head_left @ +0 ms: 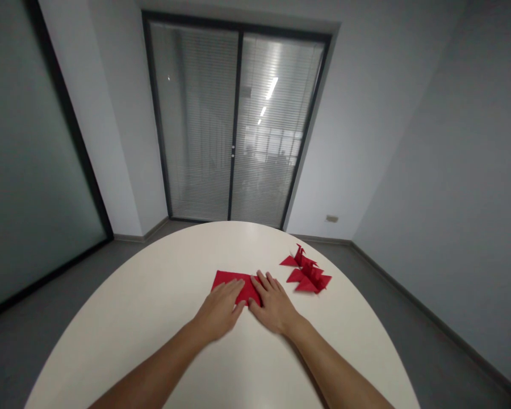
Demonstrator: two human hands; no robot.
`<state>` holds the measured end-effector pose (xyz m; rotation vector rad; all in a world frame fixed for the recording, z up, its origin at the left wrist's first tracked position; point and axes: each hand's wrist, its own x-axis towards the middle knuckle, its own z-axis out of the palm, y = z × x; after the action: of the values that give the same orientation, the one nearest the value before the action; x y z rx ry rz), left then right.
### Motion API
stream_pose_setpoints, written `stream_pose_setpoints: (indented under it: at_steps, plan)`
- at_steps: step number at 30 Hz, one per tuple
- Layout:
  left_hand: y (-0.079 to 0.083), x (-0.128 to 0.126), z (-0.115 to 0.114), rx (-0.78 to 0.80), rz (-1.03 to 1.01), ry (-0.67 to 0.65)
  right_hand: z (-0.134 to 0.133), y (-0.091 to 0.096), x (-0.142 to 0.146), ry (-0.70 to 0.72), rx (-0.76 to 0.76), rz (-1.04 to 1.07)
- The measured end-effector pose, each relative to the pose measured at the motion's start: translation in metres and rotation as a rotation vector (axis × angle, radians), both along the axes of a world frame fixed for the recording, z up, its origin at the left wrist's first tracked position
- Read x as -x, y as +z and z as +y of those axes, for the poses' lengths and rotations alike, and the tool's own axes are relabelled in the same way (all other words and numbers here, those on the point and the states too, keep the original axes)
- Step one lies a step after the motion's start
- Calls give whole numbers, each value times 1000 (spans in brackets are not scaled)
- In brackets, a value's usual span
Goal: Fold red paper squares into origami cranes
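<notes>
A folded sheet of red paper (247, 291) lies flat on the white table, its near and side parts covered by my hands. Across its left part rests my left hand (222, 307), palm down with the fingers stretched out. My right hand (275, 302) lies on the paper's right end, fingers spread. Both thumbs point inward near the paper's front edge. Beyond my right hand sit several red folded paper cranes (309, 275), bunched close together with pointed wings; neither hand touches them.
The round white table (145, 318) has a curved edge on the far side and both flanks. Behind it stands a glass double door (234, 125) with blinds. Pale walls (366, 142) rise at the right, and a dark-framed frosted panel (29, 159) at the left.
</notes>
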<state>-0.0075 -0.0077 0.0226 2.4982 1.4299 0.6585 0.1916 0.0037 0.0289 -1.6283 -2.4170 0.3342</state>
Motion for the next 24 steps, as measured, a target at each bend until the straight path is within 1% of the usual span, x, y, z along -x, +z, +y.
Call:
stream_pose_setpoints:
  at_steps: [4,7,9,13,18,24]
  plan:
    - [0,4,2,14,48,85,-4,6,0,35,22,7]
    - [0,10,5,-15,71,142,-6,11,-2,84,33,27]
    - [0,12,7,-48,79,153,-7,14,-3,108,34,38]
    - [-2,15,10,-89,58,126,-8,14,-5,140,28,47]
    - [-4,17,11,-109,5,44,-8,14,-6,154,-22,41]
    - [-8,19,10,-98,30,6,-4,10,-9,154,-32,70]
